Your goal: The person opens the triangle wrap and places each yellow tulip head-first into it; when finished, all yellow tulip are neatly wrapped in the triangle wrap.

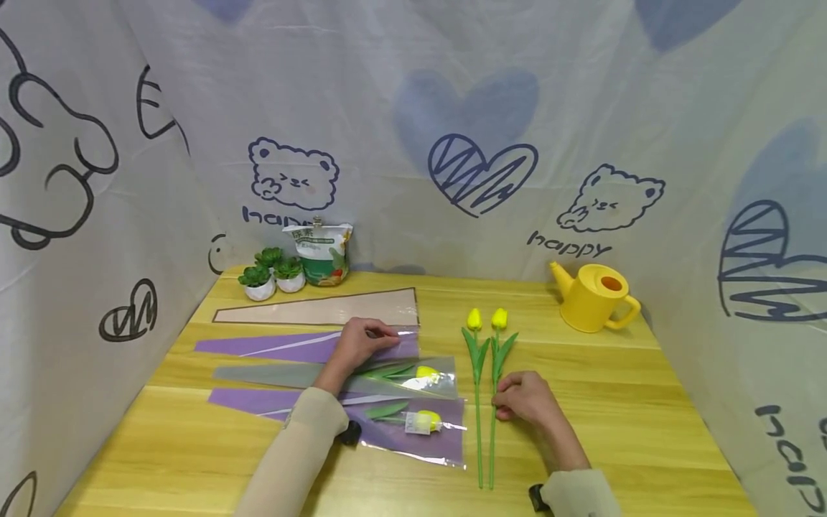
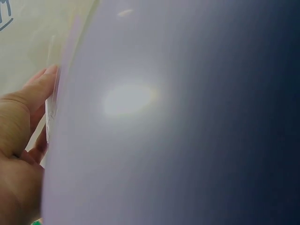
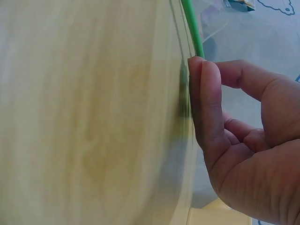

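Note:
My left hand [image 1: 365,345] is over the upper purple wrapping sleeve [image 1: 278,346], pinching its clear film near the wide right end. In the left wrist view the fingertips [image 2: 50,71] are at the film's edge. My right hand [image 1: 526,396] pinches the green stem of the right yellow tulip [image 1: 500,319], and the stem [image 3: 191,23] rises from between thumb and finger in the right wrist view. Another yellow tulip [image 1: 474,319] lies parallel, just left of it. Below my left hand, a grey sleeve [image 1: 271,374] and a lower purple sleeve [image 1: 248,402] each contain a yellow tulip.
A pale pink sleeve with a dark border [image 1: 323,310] lies behind the others. Small potted succulents [image 1: 260,281] and a clipped green-white bag [image 1: 323,258] stand at the back left. A yellow watering can [image 1: 588,301] is at the back right. Printed cloth walls surround the wooden table [image 1: 614,402].

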Demonstrator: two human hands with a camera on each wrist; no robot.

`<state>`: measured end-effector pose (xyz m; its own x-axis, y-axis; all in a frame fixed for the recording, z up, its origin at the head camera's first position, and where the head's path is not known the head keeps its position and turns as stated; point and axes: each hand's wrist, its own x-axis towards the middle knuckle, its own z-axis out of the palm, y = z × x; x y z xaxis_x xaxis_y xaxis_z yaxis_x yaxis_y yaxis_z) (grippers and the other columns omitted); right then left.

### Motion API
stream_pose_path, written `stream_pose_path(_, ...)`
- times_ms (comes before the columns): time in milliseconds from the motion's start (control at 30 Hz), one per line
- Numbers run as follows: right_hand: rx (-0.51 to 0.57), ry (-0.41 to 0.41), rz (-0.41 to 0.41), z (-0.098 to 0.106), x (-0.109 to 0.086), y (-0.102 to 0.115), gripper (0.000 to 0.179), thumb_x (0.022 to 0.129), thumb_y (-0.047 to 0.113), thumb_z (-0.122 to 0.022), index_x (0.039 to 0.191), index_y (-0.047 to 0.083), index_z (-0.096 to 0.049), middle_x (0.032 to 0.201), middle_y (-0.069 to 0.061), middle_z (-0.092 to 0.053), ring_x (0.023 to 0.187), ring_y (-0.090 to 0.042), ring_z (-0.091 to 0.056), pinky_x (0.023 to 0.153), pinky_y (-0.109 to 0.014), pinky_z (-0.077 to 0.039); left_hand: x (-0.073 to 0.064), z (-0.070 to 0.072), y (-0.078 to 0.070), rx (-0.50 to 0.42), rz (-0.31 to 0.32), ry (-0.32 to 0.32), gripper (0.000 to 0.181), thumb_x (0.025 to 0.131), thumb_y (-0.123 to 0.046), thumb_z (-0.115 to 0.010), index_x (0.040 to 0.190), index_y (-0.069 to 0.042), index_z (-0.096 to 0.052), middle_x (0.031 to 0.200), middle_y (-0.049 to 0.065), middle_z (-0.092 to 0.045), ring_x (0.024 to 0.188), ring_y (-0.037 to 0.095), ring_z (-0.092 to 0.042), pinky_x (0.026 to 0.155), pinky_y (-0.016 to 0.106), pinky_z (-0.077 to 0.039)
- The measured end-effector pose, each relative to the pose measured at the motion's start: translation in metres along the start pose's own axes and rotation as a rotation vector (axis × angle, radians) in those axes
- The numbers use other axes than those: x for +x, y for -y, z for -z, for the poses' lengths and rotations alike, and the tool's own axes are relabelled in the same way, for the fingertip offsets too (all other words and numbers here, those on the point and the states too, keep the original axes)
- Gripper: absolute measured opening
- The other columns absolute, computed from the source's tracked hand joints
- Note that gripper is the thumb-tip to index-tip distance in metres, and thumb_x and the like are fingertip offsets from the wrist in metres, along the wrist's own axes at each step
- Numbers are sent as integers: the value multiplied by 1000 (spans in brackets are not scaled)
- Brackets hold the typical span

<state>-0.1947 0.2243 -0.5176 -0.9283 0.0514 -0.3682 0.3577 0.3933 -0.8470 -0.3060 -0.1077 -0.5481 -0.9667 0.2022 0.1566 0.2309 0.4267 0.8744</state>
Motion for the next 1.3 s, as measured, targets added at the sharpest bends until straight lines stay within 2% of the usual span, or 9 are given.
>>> stream_pose_path(267, 45, -46, 64, 9, 3, 3, 15, 92, -1, -67, 105, -8, -67, 75, -13, -71, 63, -17, -69, 60, -30, -59, -1, -1, 0, -29, -4, 8, 10, 84, -14, -88, 92, -11, -83, 86, 6, -78, 74, 10, -62, 70, 23, -50)
stream_pose_path(533, 105, -91, 75, 14, 5, 6, 19, 94, 4, -64, 110, -8, -67, 80, -10, -72, 67, -16, -71, 66, -30, -61, -3, -1, -2, -53, 2, 32, 9, 85, -11, -85, 94, -8, -82, 87, 6, -78, 74, 8, -62, 70, 22, -49)
stream_pose_path(900, 256, -99, 129, 24, 2, 15, 28, 103, 7, -61, 122, -14, -59, 92, -11, -73, 79, -18, -74, 81, -34, -63, -4, -2, 3, -95, -17, 51, 12, 87, -10, -84, 98, -8, -82, 91, 8, -79, 74, 9, -65, 68, 22, -52)
stream_pose_path(1133, 287, -109, 152, 28, 1, 18, 26, 102, 7, -63, 120, -13, -60, 91, -9, -74, 80, -17, -75, 86, -40, -62, -6, -1, 1, -104, -27, 64, 13, 87, -9, -84, 99, -8, -82, 93, 9, -79, 77, 11, -66, 68, 23, -52)
stream_pose_path(1300, 332, -163, 209, 33, -1, 25, 22, 102, 5, -64, 115, -12, -59, 85, -4, -74, 75, -13, -74, 80, -33, -63, -6, 0, -1, -101, -29, 68, 11, 88, -11, -83, 99, -10, -82, 94, 9, -79, 78, 12, -67, 70, 23, -52)
